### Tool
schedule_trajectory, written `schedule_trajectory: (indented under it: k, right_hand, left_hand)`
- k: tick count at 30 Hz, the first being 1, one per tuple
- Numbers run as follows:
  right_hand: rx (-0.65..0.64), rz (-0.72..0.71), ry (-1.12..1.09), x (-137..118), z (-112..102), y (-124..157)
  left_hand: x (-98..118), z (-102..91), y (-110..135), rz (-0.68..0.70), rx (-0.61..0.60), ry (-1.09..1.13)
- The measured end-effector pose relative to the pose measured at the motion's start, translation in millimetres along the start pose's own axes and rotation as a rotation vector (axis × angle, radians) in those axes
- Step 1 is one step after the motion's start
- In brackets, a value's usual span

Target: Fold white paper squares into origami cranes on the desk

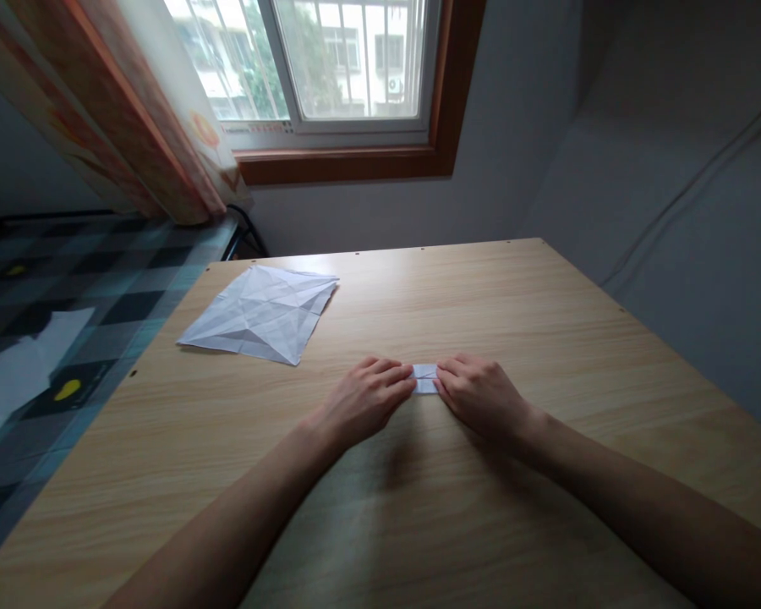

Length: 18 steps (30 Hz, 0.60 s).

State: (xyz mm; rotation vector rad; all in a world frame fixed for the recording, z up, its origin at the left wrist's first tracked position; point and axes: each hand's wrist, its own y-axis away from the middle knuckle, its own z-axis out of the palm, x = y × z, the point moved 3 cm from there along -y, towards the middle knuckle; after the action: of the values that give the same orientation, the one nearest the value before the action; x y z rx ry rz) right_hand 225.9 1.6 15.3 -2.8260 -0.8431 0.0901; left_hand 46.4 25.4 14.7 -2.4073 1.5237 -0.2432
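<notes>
Pinching opposite ends of a folded white paper strip (425,379), the left hand (375,393) and right hand (480,393) hold it between them near the middle of a wood-grain tabletop (583,338). A creased paper sheet (263,313) lies by the far left corner.

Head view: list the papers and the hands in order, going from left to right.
Loose white paper → creased white paper sheet → left hand → small folded white paper → right hand.

Head-worn view, facing forward, angled down; table (469,296) near
</notes>
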Motion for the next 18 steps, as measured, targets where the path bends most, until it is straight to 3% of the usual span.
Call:
schedule_trajectory:
  k: [3,9,18]
  right_hand:
    - [-0.007,0.096,-0.054,0,-3,-4]
    - [0.009,0.352,-0.430,4,-2,-17]
    - [-0.090,0.406,-0.663,12,5,-22]
  left_hand:
    - [-1,1.3,0,0.012,-0.011,0.002]
    - [2,-1.5,-1,0.011,0.054,-0.044]
    - [2,-4.5,0,-0.108,0.139,-0.082]
